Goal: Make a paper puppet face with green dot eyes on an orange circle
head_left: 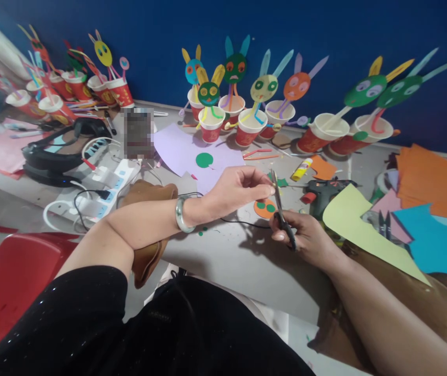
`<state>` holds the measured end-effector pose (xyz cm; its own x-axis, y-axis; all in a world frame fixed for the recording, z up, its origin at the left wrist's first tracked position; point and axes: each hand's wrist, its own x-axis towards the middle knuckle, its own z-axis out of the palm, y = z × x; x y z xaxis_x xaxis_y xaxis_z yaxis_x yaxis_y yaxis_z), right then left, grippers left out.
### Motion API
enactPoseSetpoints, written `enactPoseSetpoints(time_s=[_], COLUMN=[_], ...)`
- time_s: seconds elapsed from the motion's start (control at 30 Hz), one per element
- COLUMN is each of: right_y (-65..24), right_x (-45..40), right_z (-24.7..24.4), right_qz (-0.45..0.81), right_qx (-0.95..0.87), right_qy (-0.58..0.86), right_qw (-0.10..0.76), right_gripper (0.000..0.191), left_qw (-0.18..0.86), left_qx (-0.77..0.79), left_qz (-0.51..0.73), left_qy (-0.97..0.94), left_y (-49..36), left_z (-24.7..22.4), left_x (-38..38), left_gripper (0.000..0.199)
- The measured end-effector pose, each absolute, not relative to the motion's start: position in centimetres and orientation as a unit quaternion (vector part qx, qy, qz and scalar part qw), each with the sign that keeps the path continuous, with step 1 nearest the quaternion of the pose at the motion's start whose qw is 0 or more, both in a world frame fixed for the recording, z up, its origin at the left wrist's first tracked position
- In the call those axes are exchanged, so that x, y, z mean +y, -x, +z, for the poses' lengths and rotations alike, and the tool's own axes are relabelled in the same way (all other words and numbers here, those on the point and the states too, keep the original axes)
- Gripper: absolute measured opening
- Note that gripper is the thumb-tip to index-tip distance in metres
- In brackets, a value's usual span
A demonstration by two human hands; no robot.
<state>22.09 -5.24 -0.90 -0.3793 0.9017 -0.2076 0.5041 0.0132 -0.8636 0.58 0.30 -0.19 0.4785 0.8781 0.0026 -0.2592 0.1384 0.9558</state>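
Observation:
My right hand [309, 237] is closed round the black handles of a pair of scissors [279, 201], whose blades point up and away from me. Just left of the blades, the thumb and fingers of my left hand [239, 188] are pinched together; whatever is between them is too small to make out. A green paper scrap [283, 183] shows behind the blades. Below the left fingertips lies an orange paper disc [261, 213] with two green dots. On a sheet of purple paper [174, 149] rests a green paper circle [204, 160].
Paper cups [212, 128] with paper-faced stick figures line the blue wall. A glue stick [301, 169] and a black glue gun [327, 193] lie ahead on the right, near yellow paper [348, 214] and orange sheets [435, 177]. A power strip [115, 185] with cables sits left.

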Motion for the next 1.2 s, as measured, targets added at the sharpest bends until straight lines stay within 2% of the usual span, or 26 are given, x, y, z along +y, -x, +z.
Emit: enactPoseSetpoints(time_s=[1.2], right_y=[-22.17], right_x=[-5.33], right_z=[-1.26], right_qz=[0.473], right_qx=[-0.678], right_qy=[0.528], right_qw=[0.194], right_gripper=[0.074], left_qw=[0.679], left_qx=[0.323], left_qz=[0.419], left_qy=[-0.51], left_y=[-0.69], left_z=[-0.48], left_x=[0.48], left_gripper=[0.039])
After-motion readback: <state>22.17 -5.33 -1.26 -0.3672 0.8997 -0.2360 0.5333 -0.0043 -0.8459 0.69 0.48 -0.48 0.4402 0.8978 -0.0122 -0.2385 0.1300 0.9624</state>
